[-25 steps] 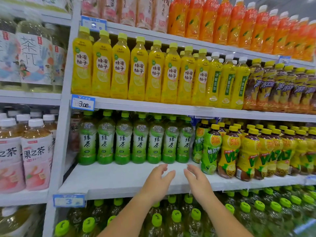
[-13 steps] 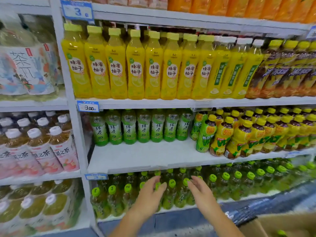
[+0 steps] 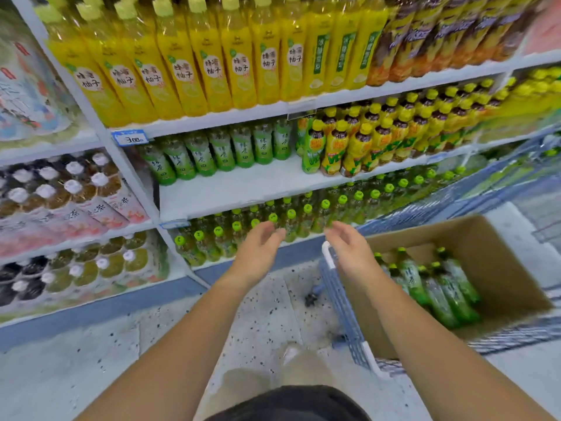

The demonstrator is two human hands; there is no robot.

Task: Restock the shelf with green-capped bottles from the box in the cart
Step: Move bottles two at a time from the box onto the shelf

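Note:
A row of green-capped green tea bottles [image 3: 212, 153] stands at the back of the white middle shelf [image 3: 230, 192], whose front is bare. At the lower right, an open cardboard box [image 3: 485, 238] in a blue cart [image 3: 343, 299] holds several green-capped bottles [image 3: 437, 287] lying on their sides. My left hand [image 3: 258, 250] and my right hand [image 3: 349, 247] hover side by side with relaxed fingers, holding nothing, in front of the bottom shelf. The right hand is over the cart's near corner, left of the box.
Yellow drink bottles [image 3: 182, 65] fill the shelf above. Yellow-capped bottles [image 3: 364, 138] stand to the right of the green tea. Light-green-capped bottles [image 3: 273, 226] crowd the bottom shelf. White-capped bottles [image 3: 60, 189] fill the left unit. Speckled floor [image 3: 258, 323] lies below.
The view has tilted down and to the right, bringing the cart and box into sight. Both hands have drawn back from the middle shelf and now sit lower, near the cart.

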